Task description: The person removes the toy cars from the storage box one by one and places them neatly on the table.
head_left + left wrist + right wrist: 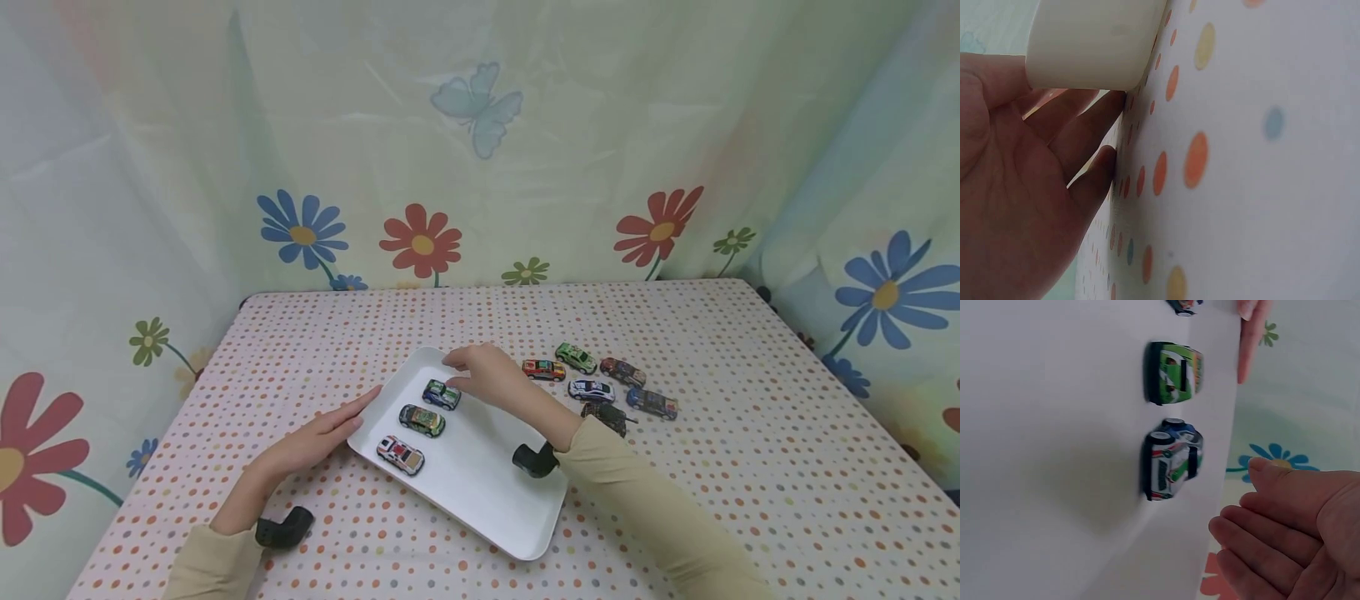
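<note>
A white tray (480,492) lies aslant on a dotted tablecloth (750,458), its floor stretching from three toy cars (422,421) toward the lower right rim. A left hand (322,433), fingers extended, touches the left rim. The cars line that end, their markings too blurred to read. A right hand (487,373), thumb and fingers apart, holds nothing near the farthest car. Six more vehicles (592,390) cluster beyond the right sleeve (630,483), before a flowered curtain (570,125).
</note>
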`<state>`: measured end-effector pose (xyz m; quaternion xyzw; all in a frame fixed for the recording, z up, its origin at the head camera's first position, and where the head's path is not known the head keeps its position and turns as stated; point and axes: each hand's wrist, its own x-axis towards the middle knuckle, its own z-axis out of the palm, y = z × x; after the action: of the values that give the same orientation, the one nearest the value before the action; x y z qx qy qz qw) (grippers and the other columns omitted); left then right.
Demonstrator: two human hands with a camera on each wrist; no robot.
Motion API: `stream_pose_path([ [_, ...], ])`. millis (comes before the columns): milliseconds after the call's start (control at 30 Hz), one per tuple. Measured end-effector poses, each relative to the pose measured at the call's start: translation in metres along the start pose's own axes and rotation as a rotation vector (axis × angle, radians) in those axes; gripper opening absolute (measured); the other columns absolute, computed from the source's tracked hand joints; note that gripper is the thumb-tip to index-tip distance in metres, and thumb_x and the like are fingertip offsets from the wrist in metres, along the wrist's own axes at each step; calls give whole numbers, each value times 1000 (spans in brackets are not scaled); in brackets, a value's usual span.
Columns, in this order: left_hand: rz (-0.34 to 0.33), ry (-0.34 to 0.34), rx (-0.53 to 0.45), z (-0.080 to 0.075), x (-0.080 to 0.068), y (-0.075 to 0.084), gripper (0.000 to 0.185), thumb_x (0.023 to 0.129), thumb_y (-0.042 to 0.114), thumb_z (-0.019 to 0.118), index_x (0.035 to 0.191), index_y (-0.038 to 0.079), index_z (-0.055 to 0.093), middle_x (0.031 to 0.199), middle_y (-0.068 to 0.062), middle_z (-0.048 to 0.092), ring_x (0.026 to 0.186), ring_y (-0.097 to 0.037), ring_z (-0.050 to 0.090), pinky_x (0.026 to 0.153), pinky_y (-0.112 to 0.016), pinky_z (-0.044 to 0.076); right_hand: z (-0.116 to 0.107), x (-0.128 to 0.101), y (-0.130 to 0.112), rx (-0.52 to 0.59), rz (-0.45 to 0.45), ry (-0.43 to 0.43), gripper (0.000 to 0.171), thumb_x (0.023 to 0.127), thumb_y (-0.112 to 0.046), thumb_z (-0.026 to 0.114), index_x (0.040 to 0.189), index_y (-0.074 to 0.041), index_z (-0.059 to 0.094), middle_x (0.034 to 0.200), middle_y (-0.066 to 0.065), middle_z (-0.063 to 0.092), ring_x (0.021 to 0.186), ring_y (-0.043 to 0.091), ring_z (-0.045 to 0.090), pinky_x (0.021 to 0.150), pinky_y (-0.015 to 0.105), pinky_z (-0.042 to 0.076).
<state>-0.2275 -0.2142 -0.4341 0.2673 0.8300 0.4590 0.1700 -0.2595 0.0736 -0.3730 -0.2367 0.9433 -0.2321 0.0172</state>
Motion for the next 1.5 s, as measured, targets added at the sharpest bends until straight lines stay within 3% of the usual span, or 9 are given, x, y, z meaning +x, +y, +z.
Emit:
stream_pose_path([
  [333, -11, -10, -29, 0, 0, 1, 48, 103, 22, 36, 150, 17, 25, 153, -8, 17, 138, -30, 11, 109, -51, 12, 28, 10, 2, -143, 47, -140, 41, 82, -23, 74, 118, -7, 64, 104, 4, 66, 92, 18, 60, 78, 31, 50],
  [467, -11, -8, -28, 0, 0, 2, 48, 104, 23, 36, 150, 17, 25, 153, -9, 17, 138, -30, 11, 109, -51, 12, 33, 8, 2, -187, 28, -132, 40, 79, -24, 76, 114, -7, 65, 95, 0, 65, 82, 13, 58, 70, 27, 48],
  [600, -13, -1, -17, 0, 0, 2, 48, 103, 24, 36, 150, 17, 25, 153, -9, 17, 138, -30, 11, 108, -51, 12, 34, 7, 0, -198, 21, -99, 44, 79, -22, 76, 118, -5, 63, 102, 4, 66, 88, 16, 60, 76, 28, 49],
  [867, -7, -9, -28, 0, 0, 2, 48, 104, 23, 35, 150, 17, 24, 153, -9, 17, 138, -29, 11, 109, -50, 12, 33, 7, 3, -172, 26, -77, 44, 79, -17, 76, 119, -5, 63, 107, 6, 66, 94, 20, 61, 81, 33, 49],
  [1200, -9, -10, -23, 1, 0, -1, 48, 104, 22, 35, 150, 17, 24, 153, -9, 16, 138, -30, 11, 109, -51, 12, 28, 3, 4, -49, 34, -51, 44, 78, -13, 76, 119, -5, 63, 113, 8, 64, 103, 22, 59, 89, 35, 46],
  [1500, -5, -8, -15, 0, 0, 0, 48, 104, 22, 35, 150, 17, 24, 153, -9, 17, 138, -30, 11, 109, -51, 12, 15, -2, 4, 8, 11, -20, 40, 80, -12, 75, 118, -4, 64, 110, 8, 65, 99, 20, 60, 86, 32, 47],
])
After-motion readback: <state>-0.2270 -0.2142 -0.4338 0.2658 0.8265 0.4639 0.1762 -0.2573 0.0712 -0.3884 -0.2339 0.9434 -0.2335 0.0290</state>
